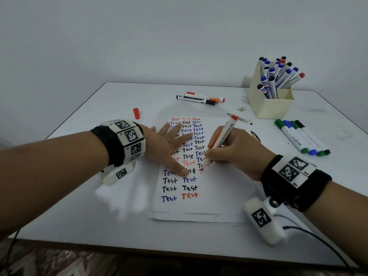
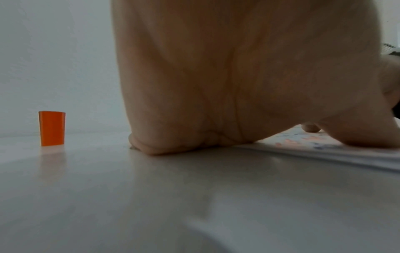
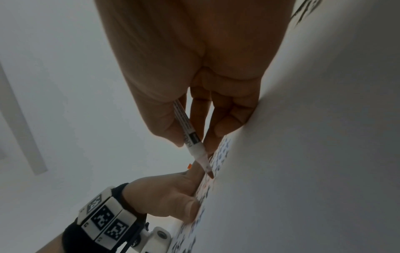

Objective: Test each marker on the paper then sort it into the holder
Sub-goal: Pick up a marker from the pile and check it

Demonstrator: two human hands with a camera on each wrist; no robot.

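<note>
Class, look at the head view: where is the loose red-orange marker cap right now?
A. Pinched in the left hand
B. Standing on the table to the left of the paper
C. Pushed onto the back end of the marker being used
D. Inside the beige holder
B: the cap stands alone on the table, left of the paper, while the left hand lies flat on the sheet, holding nothing.

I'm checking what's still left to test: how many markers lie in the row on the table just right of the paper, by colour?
Green markers: 2
Blue marker: 1
Black marker: 1
Total: 4
</note>
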